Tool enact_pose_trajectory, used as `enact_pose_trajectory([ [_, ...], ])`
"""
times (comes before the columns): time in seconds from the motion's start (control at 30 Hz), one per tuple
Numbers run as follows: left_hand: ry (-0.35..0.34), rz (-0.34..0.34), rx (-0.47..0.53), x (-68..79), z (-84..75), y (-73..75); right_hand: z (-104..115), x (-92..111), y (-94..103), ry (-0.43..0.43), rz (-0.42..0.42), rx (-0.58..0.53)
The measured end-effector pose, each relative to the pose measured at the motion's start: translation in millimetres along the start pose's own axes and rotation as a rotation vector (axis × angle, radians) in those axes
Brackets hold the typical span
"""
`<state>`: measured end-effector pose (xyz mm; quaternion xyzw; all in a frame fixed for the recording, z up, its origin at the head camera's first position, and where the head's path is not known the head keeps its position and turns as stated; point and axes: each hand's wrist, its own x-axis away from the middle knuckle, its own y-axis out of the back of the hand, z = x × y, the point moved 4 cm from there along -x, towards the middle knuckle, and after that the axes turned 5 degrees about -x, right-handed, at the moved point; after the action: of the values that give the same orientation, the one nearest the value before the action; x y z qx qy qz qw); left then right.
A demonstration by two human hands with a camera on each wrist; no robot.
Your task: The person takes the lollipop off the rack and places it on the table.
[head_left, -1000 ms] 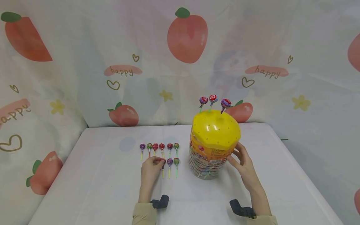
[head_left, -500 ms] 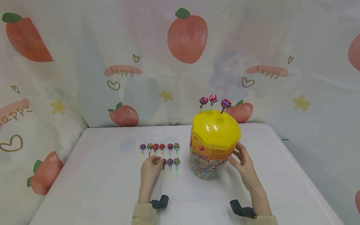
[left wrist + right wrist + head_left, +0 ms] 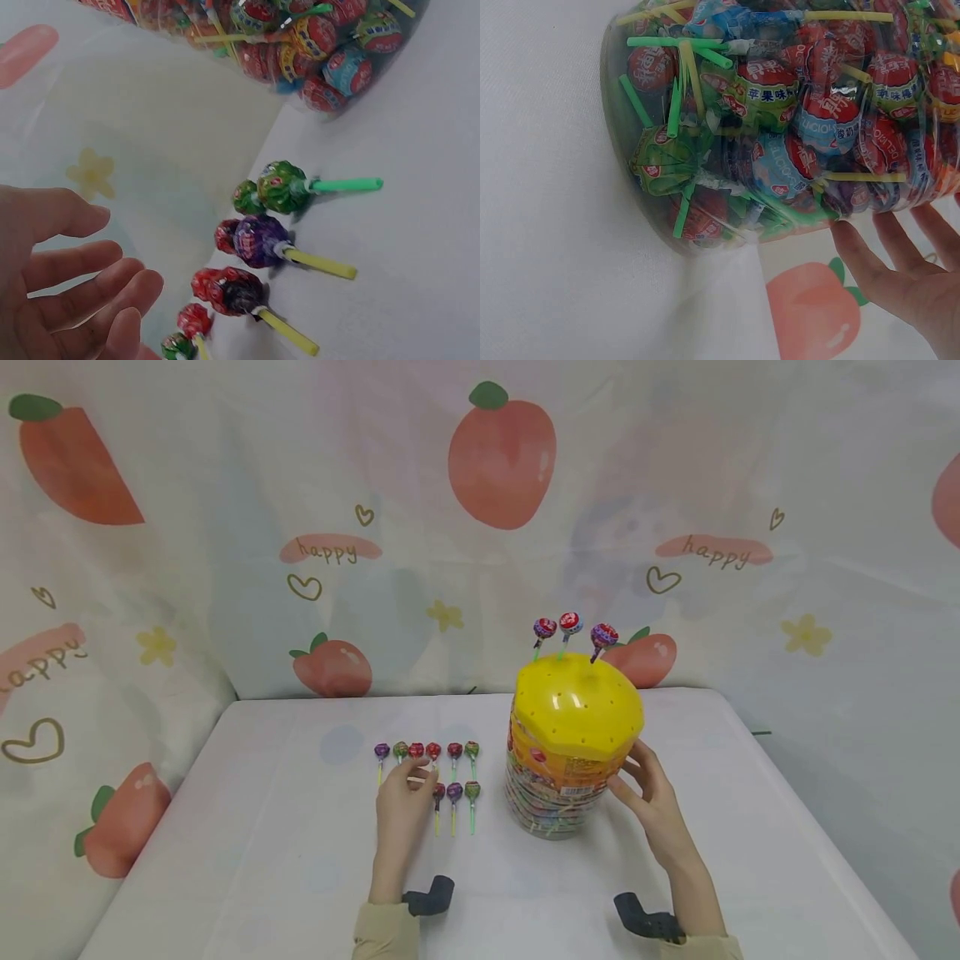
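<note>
My left hand (image 3: 405, 810) hovers over the laid-out lollipops, its fingers loosely bent with nothing between them. In the left wrist view, its fingers (image 3: 82, 296) stand apart from the nearest candies. The front row shows a dark red lollipop (image 3: 438, 792), a purple lollipop (image 3: 454, 792) and a green lollipop (image 3: 472, 791). Behind it lies a second row with several more, including a red lollipop (image 3: 454, 750); the hand partly hides some sticks. My right hand (image 3: 654, 806) touches the right side of a clear lollipop jar (image 3: 551, 810) with its fingertips, fingers nearly straight.
The jar's domed yellow lid (image 3: 577, 710) has small holes, with three lollipops standing in it, one a purple-wrapped lollipop (image 3: 603, 636). Many wrapped lollipops fill the jar. A white cloth covers the table (image 3: 277, 827), and a printed curtain (image 3: 420, 468) hangs behind.
My left hand has drawn back from the dark red front lollipop, which it was touching, and its fingers have lifted and spread toward the back row. My right hand stays at the jar.
</note>
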<state>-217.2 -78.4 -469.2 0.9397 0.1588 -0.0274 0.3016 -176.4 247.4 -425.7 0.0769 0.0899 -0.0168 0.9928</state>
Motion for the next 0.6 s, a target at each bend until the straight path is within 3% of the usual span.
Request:
enact_pose_trajectory([
  [0.23,-0.110,-0.034,0.087,6.7,-29.4,7.8,-1,0,0.2,-0.008,-0.003,0.003],
  [0.6,-0.231,-0.016,0.179,24.1,-75.3,15.9,0,0,0.0,-0.015,0.002,0.003],
])
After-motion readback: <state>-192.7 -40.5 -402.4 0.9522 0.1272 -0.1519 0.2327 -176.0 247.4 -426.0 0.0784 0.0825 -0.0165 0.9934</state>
